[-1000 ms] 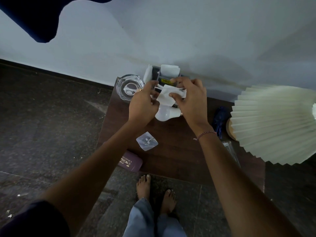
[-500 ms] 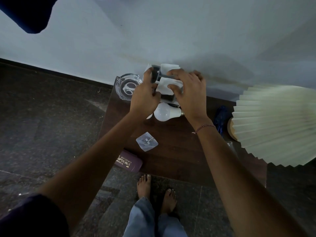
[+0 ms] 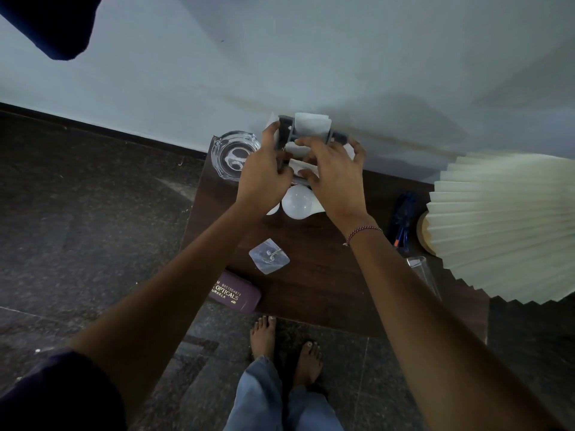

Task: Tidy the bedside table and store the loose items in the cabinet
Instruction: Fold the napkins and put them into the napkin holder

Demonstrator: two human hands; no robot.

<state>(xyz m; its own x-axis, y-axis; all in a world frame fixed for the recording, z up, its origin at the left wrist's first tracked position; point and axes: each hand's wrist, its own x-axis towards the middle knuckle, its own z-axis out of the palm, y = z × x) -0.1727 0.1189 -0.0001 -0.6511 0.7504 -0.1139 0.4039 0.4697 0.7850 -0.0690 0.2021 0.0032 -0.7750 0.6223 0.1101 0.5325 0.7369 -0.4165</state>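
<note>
A home bedroom: a wooden bedside table (image 3: pixel 314 290) against a white wall (image 3: pixel 311 57), a pleated lamp (image 3: pixel 504 225) at its right edge, a glasses case (image 3: pixel 235 292) at its front-left corner, bare feet (image 3: pixel 263 337) on stone floor (image 3: pixel 77 213).

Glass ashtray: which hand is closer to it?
Left. The left hand holds the grey holder right beside the glass ashtray; the right hand is at the holder's other side, farther away.

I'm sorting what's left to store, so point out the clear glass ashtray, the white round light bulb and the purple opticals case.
clear glass ashtray (image 3: pixel 234 155), head view, its hollow centre.
white round light bulb (image 3: pixel 297 203), head view, its dome.
purple opticals case (image 3: pixel 236 292), head view, its printed lid.
</note>
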